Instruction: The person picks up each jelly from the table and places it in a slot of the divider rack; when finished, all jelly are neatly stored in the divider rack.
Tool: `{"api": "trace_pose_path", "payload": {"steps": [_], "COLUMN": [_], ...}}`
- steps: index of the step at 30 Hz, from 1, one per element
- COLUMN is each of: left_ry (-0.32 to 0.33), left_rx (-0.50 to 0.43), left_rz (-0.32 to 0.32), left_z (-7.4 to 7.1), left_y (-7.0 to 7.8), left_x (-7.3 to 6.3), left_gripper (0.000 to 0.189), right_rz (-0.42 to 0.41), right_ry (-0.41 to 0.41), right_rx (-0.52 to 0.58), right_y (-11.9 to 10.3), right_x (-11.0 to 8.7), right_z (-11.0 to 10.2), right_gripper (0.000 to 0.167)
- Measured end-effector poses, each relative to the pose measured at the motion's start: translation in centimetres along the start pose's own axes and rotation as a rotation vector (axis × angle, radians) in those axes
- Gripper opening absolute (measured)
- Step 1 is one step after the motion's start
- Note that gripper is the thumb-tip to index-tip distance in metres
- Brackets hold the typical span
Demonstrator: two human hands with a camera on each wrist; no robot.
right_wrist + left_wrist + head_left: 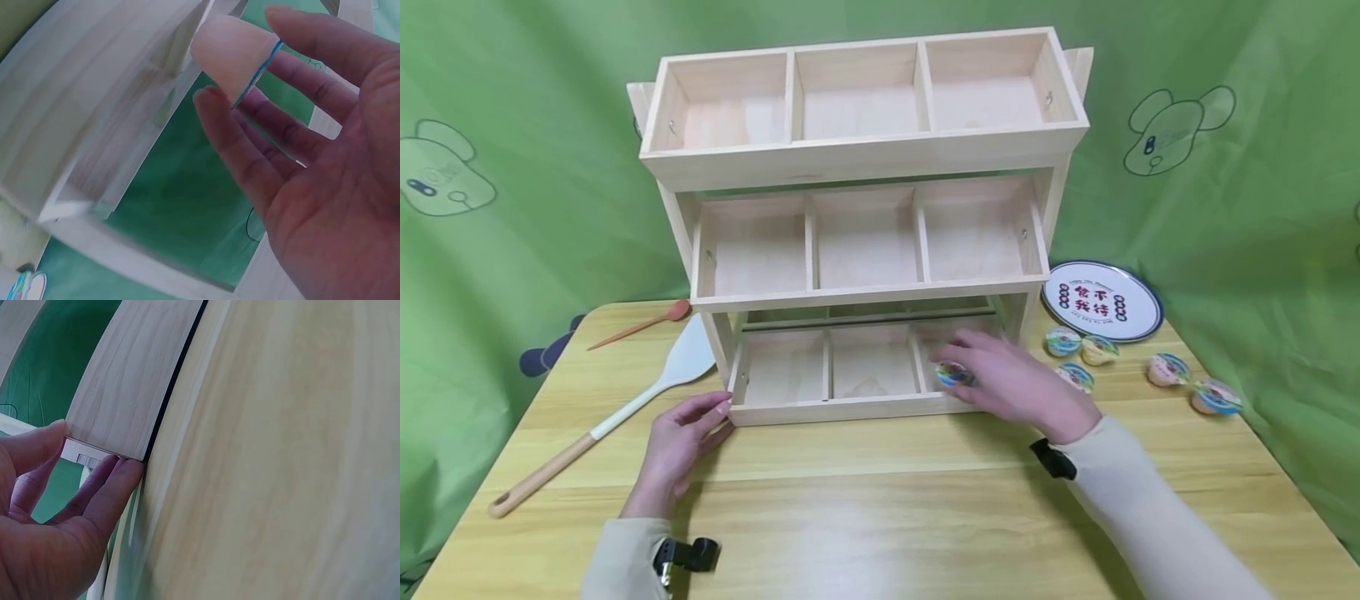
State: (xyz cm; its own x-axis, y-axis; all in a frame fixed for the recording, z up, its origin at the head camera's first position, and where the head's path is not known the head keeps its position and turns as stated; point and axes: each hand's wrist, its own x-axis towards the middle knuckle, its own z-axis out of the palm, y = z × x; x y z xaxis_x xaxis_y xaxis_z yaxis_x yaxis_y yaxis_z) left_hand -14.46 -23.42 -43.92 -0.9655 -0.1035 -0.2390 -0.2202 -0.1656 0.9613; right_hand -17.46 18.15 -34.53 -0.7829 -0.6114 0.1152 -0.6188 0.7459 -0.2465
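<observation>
Through the cameras, I have my right hand [1011, 383] grasping a small cup [954, 373] by the fingertips. It is at the right compartment of the bottom tray [850, 411] of a pale wooden rack [865, 158], which has three tiers of compartments. From the right wrist I see the cup's tapered, peach-pink body and its blue-edged lid; I cannot tell whether it touches the tray's floor. My left hand [682, 446] pinches the tray's near left corner, with the thumb at the board's upper edge and fingertips at the lower edge, in the left wrist view. To the right of my right hand, five more cups [1099, 350] sit on the wooden desk [880, 508]: three close together, and two farther out, near each other. Beyond those three lies a white plate [1101, 301] with a dark blue rim and red characters. To the left of my left hand, a white spatula [625, 412] with a wooden grip lies slantwise; beyond it is a reddish spoon [640, 327]. Behind both hands and the rack hangs a green cloth [1225, 217] printed with animal heads.
</observation>
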Motion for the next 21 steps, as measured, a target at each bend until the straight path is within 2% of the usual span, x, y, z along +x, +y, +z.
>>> {"api": "trace_pose_path", "payload": {"steps": [9,21], "left_ry": [-0.012,-0.027], "left_rx": [-0.001,0.015], "left_rz": [0.010,0.007], "left_z": [0.3,-0.2], "left_y": [-0.3,0.0], "left_x": [0.2,0.0], "left_gripper": [0.019,0.024], "right_rz": [-0.080,-0.096], "right_ry": [0.000,-0.016], "right_rx": [0.024,0.054], "right_y": [-1.1,-2.7], "right_x": [1.6,4.4], "right_z": [0.6,2.0], "right_gripper": [0.044,0.039]}}
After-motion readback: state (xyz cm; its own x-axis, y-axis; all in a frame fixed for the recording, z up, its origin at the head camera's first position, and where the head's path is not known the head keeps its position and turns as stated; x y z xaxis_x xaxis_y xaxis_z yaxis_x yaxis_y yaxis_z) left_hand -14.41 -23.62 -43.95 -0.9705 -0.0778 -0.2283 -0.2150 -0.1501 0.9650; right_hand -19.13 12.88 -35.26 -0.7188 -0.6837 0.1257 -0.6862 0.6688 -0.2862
